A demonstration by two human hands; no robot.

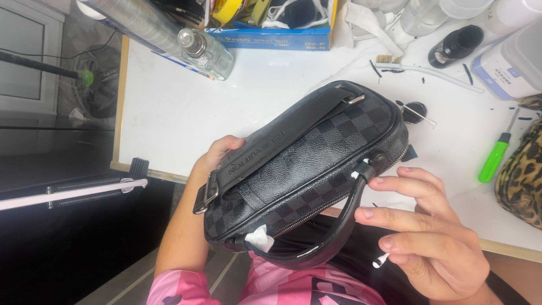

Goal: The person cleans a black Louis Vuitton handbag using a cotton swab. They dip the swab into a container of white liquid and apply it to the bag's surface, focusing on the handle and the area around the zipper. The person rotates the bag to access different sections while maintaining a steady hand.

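Your left hand grips the checkered bag over the surface's near edge; your right hand's fingers pinch a cotton swab, touching the handle.

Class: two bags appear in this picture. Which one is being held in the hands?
The black checkered leather bag with the curved handle, gripped between left hand and right hand. The leopard-print bag lies untouched at the table's right edge.

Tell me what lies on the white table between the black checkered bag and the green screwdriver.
In the head view, between the bag and the green screwdriver the white table is mostly bare; only a small round black lid with a white stick across it lies nearby.
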